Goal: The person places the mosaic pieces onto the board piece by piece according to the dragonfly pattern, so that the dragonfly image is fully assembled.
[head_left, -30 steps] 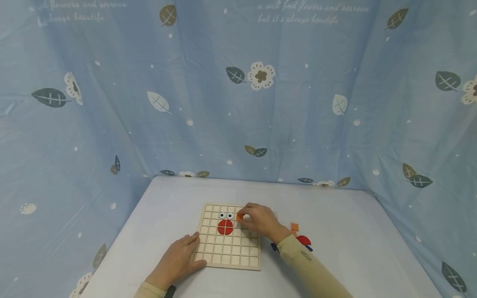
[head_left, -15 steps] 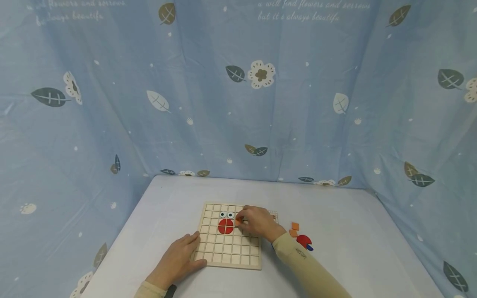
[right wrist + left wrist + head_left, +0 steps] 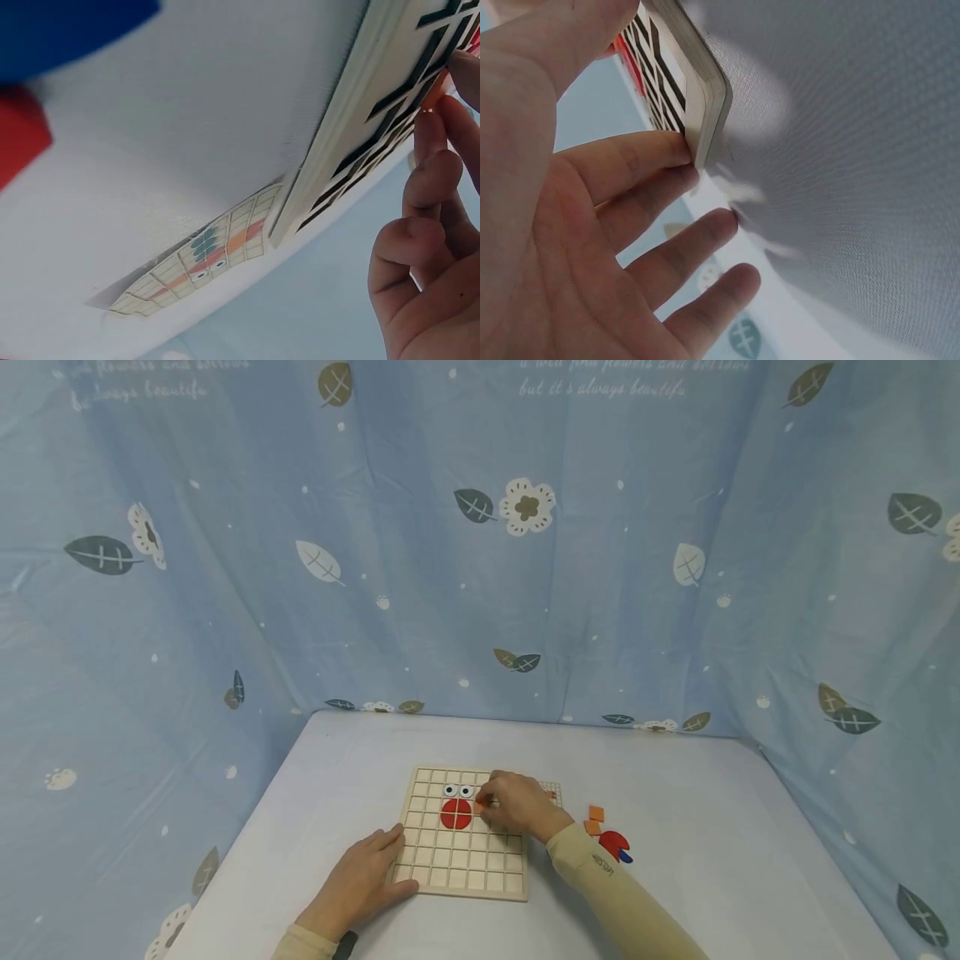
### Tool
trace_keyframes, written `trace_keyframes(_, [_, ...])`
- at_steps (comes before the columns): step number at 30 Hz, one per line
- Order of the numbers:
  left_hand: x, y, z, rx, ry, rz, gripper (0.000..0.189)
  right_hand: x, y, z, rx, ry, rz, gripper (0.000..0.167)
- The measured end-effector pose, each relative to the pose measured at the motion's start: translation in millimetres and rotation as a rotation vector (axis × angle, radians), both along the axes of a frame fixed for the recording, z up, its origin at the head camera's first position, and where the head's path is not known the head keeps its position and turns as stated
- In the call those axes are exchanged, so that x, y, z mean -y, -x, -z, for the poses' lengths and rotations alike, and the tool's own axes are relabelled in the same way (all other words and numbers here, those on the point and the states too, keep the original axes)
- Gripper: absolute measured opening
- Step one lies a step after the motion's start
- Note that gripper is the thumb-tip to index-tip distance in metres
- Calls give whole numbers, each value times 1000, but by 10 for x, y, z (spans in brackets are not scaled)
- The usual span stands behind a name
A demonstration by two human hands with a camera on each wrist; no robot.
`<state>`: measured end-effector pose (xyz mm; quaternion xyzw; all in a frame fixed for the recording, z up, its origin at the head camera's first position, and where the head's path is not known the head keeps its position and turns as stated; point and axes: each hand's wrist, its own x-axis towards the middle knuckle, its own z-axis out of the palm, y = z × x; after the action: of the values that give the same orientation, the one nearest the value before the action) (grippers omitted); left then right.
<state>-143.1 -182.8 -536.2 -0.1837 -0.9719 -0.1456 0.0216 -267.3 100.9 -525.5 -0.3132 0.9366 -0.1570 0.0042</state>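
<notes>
A square wooden grid board (image 3: 457, 880) lies on the white table, with two round eye tiles (image 3: 458, 791) above a red circle (image 3: 450, 821) made of quarter pieces. My right hand (image 3: 519, 804) reaches over the board's right part and pinches a small orange tile (image 3: 481, 807) at a cell just right of the circle. In the right wrist view that orange tile (image 3: 436, 90) shows between thumb and fingertips, low at the grid. My left hand (image 3: 360, 878) rests at the near left corner, fingers extended along the side; its fingertips (image 3: 676, 150) touch the rim.
Right of the board lie loose orange squares (image 3: 596, 813), red pieces (image 3: 613, 842) and a blue piece (image 3: 626, 857). A printed pattern card (image 3: 225, 244) lies by the board's right side, partly hidden by my right hand in the head view. A blue patterned curtain (image 3: 420, 568) surrounds the table.
My right hand has brought the orange tile slightly down and nearer the board, beside the red circle. The left hand stays at the corner.
</notes>
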Motion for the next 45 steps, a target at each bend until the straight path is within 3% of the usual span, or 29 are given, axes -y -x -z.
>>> trace_keyframes(17, [-12, 8, -4, 3, 11, -3, 78, -13, -72, -27, 44, -9, 1, 24])
trace_keyframes(26, [-19, 4, 22, 1, 13, -9, 79, -165, -114, 1, 59, 93, -57, 28])
trace_keyframes(34, [-25, 3, 23, -4, 24, -12, 79, -462, -194, -105, -1, 157, 42, 34])
trace_keyframes(45, [-28, -2, 7, 4, 12, -7, 79, -1075, -354, -131, -203, 221, 152, 33])
